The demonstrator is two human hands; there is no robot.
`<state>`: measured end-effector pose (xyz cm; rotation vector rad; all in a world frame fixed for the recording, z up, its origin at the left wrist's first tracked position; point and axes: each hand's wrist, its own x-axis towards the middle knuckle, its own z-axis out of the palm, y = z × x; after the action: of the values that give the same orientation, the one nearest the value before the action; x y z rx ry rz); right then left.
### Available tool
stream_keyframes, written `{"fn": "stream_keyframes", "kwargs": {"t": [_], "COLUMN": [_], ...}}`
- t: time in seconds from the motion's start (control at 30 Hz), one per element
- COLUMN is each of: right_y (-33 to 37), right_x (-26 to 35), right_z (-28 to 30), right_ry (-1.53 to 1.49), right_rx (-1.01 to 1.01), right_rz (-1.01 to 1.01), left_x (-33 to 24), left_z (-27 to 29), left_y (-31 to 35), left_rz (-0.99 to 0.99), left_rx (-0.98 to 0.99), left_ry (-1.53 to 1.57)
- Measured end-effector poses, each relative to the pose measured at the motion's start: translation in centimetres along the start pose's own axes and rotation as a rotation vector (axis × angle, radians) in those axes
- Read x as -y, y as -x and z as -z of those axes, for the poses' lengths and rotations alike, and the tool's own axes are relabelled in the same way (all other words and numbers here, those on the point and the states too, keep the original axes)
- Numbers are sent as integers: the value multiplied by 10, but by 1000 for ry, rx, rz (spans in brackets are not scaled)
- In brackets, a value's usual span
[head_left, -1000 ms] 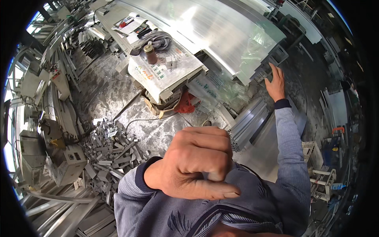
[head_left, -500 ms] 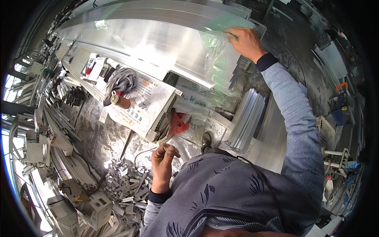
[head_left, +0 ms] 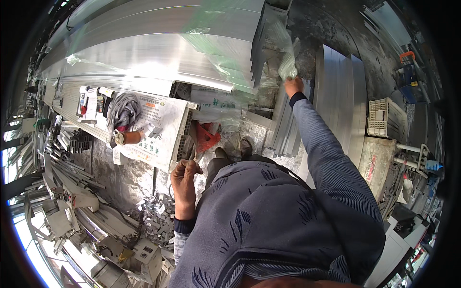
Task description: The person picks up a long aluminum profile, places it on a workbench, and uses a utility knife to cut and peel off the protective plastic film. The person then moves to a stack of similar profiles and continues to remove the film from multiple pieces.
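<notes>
A: Where does the plastic film point(head_left: 288, 66) lie?
B: Off the right end of the panel stack point(head_left: 144, 45), its long axis leading away from the right hand point(head_left: 294, 87), which grips its near end.
A: The left hand point(head_left: 184, 180)?
B: Farther off, before the stack, curled; contents cannot be told.

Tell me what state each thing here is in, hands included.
Right hand: closed on plastic film
Plastic film: bunched at the hand
Left hand: fingers curled
Brown jar: lid on
Grey cloth: crumpled
Red bag: crumpled
Metal offcuts: loosely heaped
</notes>
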<state>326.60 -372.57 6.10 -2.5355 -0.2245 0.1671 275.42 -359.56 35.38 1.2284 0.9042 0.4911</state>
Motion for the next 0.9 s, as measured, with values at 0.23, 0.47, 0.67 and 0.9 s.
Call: {"fn": "stream_keyframes", "kwargs": {"t": [0.23,0.47,0.67,0.9], "right_y": [224,249,219,191], "right_x": [-129,-135,-64,21], "right_z": [-54,-38,-84,-129], "right_ry": [-698,-578,-763,-1067], "right_rx": [782,844,863,967], "right_rz": [-938,-1021,-970,-696], "left_x": [-1,-1,-1,6], "left_z": [-10,-5,24,58], "left_y": [-43,-69,-68,-59], "left_rz": [67,55,41,61], "left_rx": [51,180,112,8], "left_ry": [-143,-164,-208,-181]}}
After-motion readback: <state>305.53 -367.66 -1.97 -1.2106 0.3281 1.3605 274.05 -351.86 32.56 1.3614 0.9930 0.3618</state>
